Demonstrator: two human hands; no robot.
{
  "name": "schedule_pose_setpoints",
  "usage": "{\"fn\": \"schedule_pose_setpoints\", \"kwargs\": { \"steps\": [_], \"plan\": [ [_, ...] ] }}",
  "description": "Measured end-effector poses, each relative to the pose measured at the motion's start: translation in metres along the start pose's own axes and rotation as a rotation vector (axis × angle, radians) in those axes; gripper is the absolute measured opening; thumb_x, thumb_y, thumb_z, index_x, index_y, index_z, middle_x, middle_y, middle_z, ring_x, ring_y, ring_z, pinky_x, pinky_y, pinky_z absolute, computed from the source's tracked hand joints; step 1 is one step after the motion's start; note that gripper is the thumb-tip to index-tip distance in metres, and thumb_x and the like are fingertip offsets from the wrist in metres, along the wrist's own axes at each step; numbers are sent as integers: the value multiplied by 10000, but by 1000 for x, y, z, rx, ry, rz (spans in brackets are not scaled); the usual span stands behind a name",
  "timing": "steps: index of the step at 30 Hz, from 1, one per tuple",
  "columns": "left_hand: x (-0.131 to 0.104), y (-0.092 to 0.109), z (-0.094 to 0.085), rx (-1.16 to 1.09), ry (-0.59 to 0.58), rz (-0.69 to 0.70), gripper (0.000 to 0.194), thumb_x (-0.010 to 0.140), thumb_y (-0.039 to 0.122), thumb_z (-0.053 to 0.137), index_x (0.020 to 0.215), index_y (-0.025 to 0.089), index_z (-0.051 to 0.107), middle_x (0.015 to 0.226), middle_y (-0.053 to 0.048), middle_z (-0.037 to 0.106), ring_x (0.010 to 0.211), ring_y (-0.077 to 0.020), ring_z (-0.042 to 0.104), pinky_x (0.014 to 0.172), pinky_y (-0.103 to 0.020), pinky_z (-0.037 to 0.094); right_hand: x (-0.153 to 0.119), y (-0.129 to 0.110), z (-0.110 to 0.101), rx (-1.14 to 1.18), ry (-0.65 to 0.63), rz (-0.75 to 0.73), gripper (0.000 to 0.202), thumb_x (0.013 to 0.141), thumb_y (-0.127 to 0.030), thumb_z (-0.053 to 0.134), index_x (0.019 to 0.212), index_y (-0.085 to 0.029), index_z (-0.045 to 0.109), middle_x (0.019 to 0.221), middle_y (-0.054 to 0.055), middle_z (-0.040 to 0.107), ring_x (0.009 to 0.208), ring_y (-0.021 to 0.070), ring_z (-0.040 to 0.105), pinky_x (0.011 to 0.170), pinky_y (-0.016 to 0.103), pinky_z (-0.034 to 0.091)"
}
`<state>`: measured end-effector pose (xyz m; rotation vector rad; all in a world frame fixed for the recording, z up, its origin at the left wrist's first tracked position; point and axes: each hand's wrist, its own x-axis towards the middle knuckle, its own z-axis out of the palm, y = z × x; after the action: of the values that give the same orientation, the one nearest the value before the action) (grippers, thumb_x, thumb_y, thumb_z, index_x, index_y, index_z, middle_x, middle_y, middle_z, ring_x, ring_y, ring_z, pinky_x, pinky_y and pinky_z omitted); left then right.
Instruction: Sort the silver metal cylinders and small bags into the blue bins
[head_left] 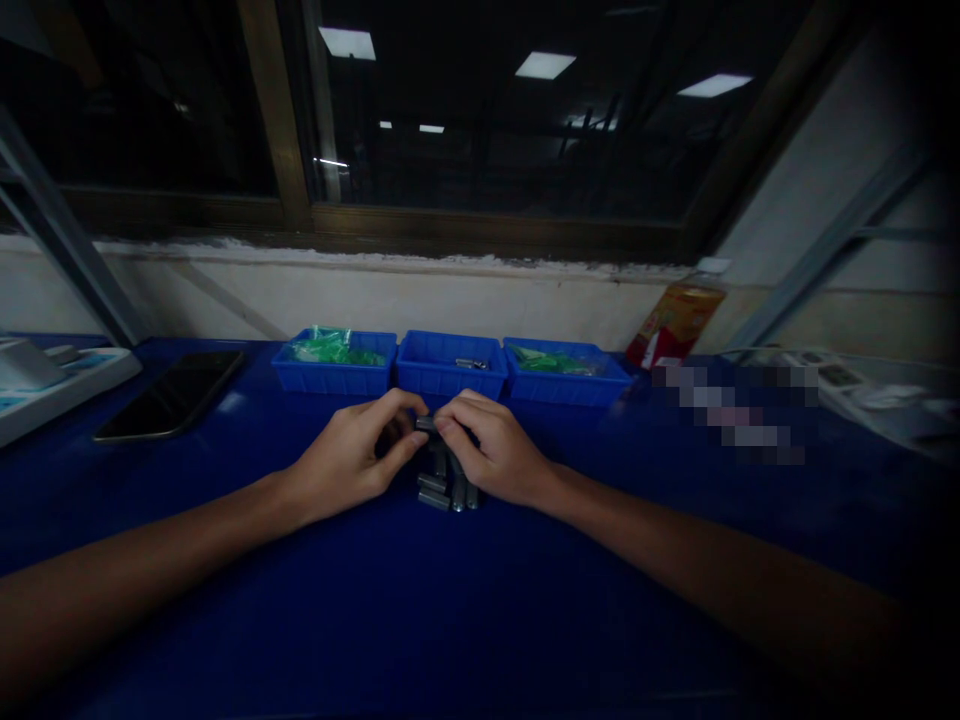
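A short dark metal piece [425, 424], bar-like in shape, is held between the fingertips of both hands above the blue table. My left hand [352, 450] has its thumb and forefinger curled about the left end. The right end is pinched by my right hand [491, 445], whose fingers partly cover it. Just beneath lie several similar small metal pieces [434, 498] in a loose pile, some crosswise and some pointing toward me. My right hand hides part of this pile. The dim light does not show what kind of parts they are.
Three blue bins stand along the wall: the left bin [334, 378] and right bin [570, 388] hold green plastic bags, the middle bin [450, 380] a few shiny metal pieces. A phone [172, 395] and a white device [67, 385] lie left. A bottle [675, 320] stands back right.
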<state>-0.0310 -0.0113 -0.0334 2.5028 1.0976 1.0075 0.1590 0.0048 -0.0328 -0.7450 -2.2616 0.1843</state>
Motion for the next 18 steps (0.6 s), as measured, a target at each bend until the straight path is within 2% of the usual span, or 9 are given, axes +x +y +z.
{"fn": "schedule_pose_setpoints", "kwargs": {
  "steps": [4,7,11,15,18],
  "plan": [
    [0,1,0,49,-8,-20,163,882,307,412,946,176,487,761,1,615,678,-116,593,609,-231,445,0,1,0,22,-42,-17,273,898,-293,357,739,-169,541,658,13,551,664,118,483,639,269,383],
    [1,2,-3,78,-1,-25,160,896,282,375,912,170,489,755,0,605,671,-114,579,612,-234,427,0,1,1,11,-27,5,211,870,-331,426,794,-170,540,671,7,553,679,123,493,658,275,395],
    [3,1,-4,96,-21,-25,224,912,277,333,813,161,496,675,14,559,605,-99,537,564,-219,386,-1,1,2,-19,-10,-9,167,833,-326,487,864,-169,533,699,11,558,705,131,506,691,287,404],
    [4,-1,-4,114,-47,-25,313,918,305,318,691,162,478,581,31,493,533,-89,488,528,-217,357,-1,2,2,-26,-43,-34,140,837,-297,468,828,-176,538,692,10,565,691,131,499,686,294,396],
    [3,-1,-4,72,-47,-17,248,914,317,335,832,163,512,662,19,558,583,-97,529,557,-221,392,0,2,1,-21,-29,-22,151,839,-283,458,778,-174,541,681,11,556,676,128,488,666,291,389]
  ]
}}
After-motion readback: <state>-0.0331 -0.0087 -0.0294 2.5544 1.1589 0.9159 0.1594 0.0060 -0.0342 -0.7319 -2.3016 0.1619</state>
